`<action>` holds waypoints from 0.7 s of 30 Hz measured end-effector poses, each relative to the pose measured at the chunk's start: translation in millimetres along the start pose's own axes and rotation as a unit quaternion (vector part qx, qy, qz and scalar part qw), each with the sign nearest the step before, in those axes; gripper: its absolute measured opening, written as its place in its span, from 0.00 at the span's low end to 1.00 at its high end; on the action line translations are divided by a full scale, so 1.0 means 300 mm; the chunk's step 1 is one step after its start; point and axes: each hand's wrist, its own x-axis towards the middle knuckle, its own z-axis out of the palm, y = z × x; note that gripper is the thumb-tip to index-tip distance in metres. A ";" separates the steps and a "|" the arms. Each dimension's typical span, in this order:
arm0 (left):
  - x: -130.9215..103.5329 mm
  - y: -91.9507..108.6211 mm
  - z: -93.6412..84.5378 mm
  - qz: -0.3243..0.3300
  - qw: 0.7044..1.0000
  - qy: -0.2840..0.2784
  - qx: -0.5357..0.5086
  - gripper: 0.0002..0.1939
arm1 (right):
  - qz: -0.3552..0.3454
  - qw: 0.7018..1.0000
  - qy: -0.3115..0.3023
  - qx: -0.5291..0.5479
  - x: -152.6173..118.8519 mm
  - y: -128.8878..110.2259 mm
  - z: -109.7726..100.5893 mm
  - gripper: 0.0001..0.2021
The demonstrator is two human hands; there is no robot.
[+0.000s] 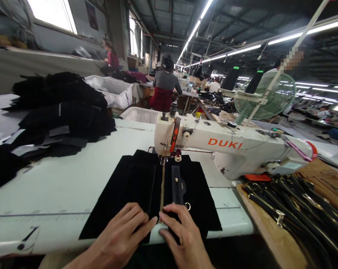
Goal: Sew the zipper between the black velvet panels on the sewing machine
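Our hands [186, 234], grip unclear, flank the gold-toothed metal zipper [162, 186] toward twelve o'clock, seemingly mid-stitching, needing straight guiding next.

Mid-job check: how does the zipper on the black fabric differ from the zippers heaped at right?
The zipper runs straight toward the sewing machine; the heaped zippers lie curved and overlapping. The zipper is on black fabric; the heaped zippers rest on a tan board. Both show gold-coloured teeth.

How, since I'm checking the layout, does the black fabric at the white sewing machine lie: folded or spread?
Spread: the black fabric lies largely flat across the pale table, extending on both sides of the gold-toothed zipper.
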 end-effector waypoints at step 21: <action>-0.011 0.023 -0.016 -0.056 0.998 -0.020 0.017 0.28 | -0.011 0.996 0.052 -0.070 -0.004 0.012 0.027 0.15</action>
